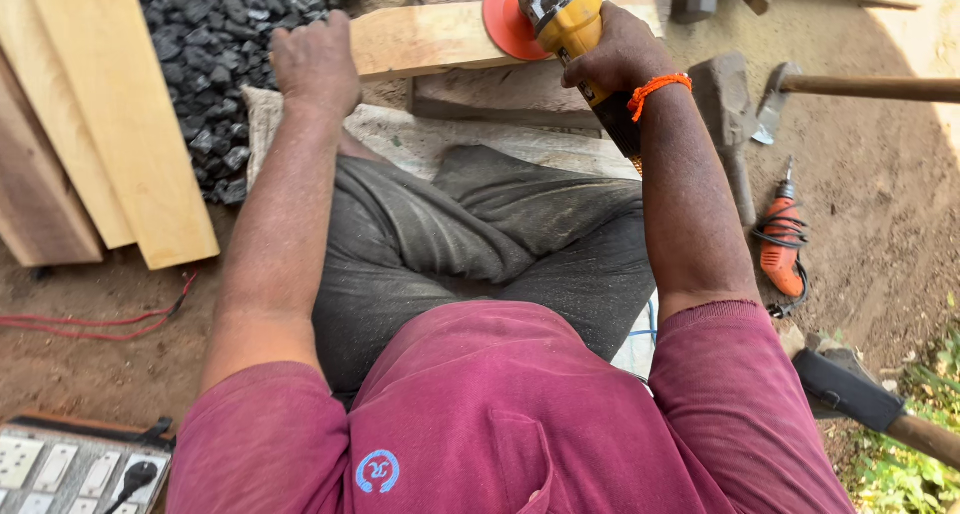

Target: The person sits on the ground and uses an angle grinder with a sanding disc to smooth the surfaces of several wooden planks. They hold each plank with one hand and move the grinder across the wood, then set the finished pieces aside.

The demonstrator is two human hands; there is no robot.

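I sit on the ground with a pale wooden plank [420, 36] lying across in front of my knees. My right hand [615, 56] grips a yellow angle grinder [570, 22] whose red sanding disc [505, 19] rests against the plank's top face. An orange thread band [657, 86] circles that wrist. My left hand [315, 62] lies palm down at the plank's left end, fingers together, pressing by the wood's edge. Whether it touches the plank or the sack beneath is unclear.
Several flat boards [110, 124] lean at the left beside a heap of dark charcoal [215, 44]. An orange drill [782, 244], a hammer [780, 99] with a long handle and an adze-like tool [860, 394] lie on the dirt to the right. A switch board [70, 469] sits lower left, with red wire [90, 324].
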